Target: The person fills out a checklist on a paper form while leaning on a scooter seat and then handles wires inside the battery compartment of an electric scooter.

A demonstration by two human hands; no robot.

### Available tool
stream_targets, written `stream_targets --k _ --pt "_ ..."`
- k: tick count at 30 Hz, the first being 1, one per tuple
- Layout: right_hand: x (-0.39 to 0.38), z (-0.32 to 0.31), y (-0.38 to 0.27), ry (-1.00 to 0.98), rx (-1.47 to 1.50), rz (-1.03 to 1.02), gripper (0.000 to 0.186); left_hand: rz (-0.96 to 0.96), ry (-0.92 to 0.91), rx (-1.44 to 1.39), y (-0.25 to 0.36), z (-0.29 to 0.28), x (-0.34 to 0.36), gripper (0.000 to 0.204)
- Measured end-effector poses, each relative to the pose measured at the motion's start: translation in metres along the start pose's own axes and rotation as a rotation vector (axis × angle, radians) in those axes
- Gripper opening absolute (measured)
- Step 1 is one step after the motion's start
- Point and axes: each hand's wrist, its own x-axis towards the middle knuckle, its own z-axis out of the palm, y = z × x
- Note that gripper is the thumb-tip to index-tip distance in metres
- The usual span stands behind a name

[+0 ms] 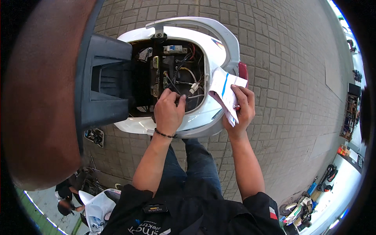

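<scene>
The rear of a white scooter (pixel 137 126) is in front of me, its brown seat (pixel 47 94) tipped up at the left. My left hand (pixel 168 111) reaches into the open compartment, fingers curled and bent together over the wiring. Dark wires run right by its fingertips; what they hold, if anything, is hidden. Just right of them lies a white connector (pixel 194 87) on pale cables. My right hand (pixel 242 107) grips folded white paper (pixel 225 88) with a blue stripe, above the tail. A small red, shiny thing (pixel 236 107) shows between that hand's fingers, too small to name.
A grey grab rail (pixel 196 20) arches round the tail, by a red tail light (pixel 243 73). A breaker switch (pixel 175 49) sits at the compartment's far side. Another person (pixel 68 196) and a white scooter body (pixel 98 207) are at lower left. Brick paving (pixel 282 105) surrounds the scooter.
</scene>
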Motion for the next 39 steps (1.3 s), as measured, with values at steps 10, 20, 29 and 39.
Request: stream_targets --k 10,20,29,39 --pt "-0.003 0.002 0.003 0.009 0.005 0.017 0.039 0.047 -0.020 -0.063 -0.007 -0.001 0.002 0.014" --pt "-0.002 0.002 0.000 0.005 0.003 0.007 0.039 0.242 0.058 0.178 -0.018 -0.013 0.023 0.012" --pt "-0.001 0.002 0.001 0.048 0.006 0.030 0.037 0.088 0.068 -0.058 -0.019 -0.010 0.030 0.025" --pt "0.000 0.004 0.002 0.054 -0.016 0.017 0.035 0.630 -0.114 0.183 -0.028 -0.009 0.034 0.026"
